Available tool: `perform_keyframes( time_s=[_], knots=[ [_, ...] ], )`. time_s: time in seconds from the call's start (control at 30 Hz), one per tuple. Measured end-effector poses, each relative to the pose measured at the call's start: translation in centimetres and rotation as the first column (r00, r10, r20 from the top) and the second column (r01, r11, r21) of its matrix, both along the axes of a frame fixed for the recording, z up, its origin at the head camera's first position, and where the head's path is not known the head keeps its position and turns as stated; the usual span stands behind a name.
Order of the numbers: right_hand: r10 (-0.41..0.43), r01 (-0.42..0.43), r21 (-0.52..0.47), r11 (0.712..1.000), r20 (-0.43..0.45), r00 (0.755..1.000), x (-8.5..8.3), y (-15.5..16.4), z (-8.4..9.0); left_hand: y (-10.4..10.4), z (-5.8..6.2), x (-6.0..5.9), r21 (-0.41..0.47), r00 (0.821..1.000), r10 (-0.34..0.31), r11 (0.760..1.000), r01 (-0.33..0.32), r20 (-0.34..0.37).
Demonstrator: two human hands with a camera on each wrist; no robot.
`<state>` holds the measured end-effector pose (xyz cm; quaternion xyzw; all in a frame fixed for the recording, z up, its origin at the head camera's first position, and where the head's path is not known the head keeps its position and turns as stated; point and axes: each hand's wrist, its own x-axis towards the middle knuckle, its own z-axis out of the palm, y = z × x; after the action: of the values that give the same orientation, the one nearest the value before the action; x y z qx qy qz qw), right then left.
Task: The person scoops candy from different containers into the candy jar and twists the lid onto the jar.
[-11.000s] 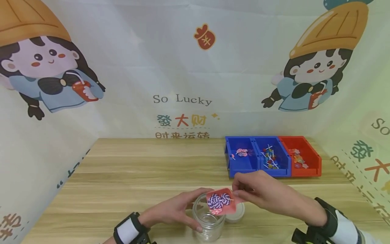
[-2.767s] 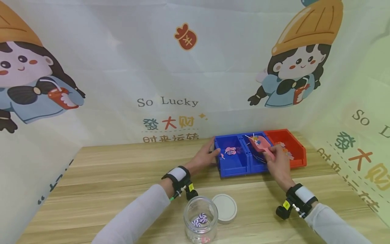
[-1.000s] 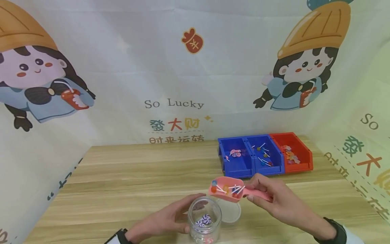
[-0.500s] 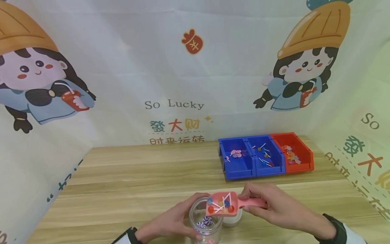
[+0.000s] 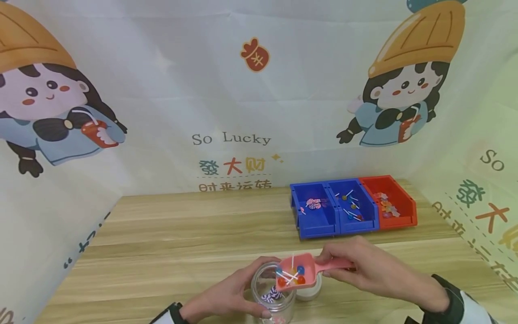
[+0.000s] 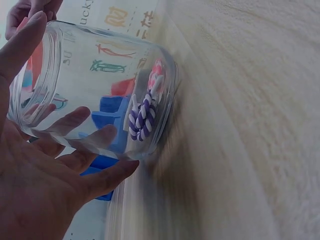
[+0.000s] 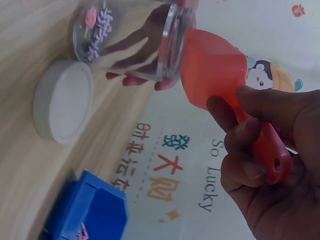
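I see right hand (image 5: pixel 364 265) pinching the pink plastic scoop (image 5: pixel 297 272) of lollipops, tipped over the clear glass jar (image 5: pixel 272 294) at table's 6 o'clock; left hand (image 5: pixel 226 294) wraps jar. Sticks may snag the rim, spill toward white lid (image 5: pixel 309 291)

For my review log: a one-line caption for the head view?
Right hand tips pink scoop of lollipops over glass jar held by left hand.

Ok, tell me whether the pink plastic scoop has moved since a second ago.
Yes. The pink plastic scoop has dropped and shifted left, from beside the clear glass jar to over its mouth.
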<state>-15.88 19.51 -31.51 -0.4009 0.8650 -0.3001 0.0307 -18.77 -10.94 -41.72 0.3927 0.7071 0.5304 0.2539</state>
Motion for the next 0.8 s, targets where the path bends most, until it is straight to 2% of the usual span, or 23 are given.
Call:
perform_keyframes(
  time_s=[0.13,0.3,0.43,0.53,0.67,0.8],
  knots=[
    [0.039,-0.038,0.015,0.999,-0.054,0.998,-0.1,-0.2,0.7,-0.1,0.0,0.0,-0.021,1.0,0.011,1.0,-0.011,0.009],
    [0.044,-0.031,0.074,0.997,-0.187,0.981,0.1,-0.9,1.5,-0.1,0.1,-0.1,-0.036,1.0,0.019,0.999,-0.019,0.018],
    [0.051,-0.016,0.114,0.993,-0.313,0.948,0.3,-1.5,1.9,0.0,0.0,0.0,-0.027,1.0,0.016,1.0,-0.016,0.003],
    [0.073,-0.021,0.137,0.99,-0.389,0.918,0.4,-2.0,2.2,0.0,0.0,0.0,-0.014,1.0,0.009,1.0,-0.009,0.021],
    [0.116,-0.032,0.186,0.982,-0.459,0.881,0.5,-2.4,2.5,0.1,0.0,0.0,-0.006,0.999,0.0,1.0,0.001,0.037],
    [0.169,-0.055,0.23,0.972,-0.512,0.842,0.6,-2.7,2.6,0.1,0.0,-0.1,-0.01,1.0,-0.002,1.0,0.002,0.007]
  ],
)
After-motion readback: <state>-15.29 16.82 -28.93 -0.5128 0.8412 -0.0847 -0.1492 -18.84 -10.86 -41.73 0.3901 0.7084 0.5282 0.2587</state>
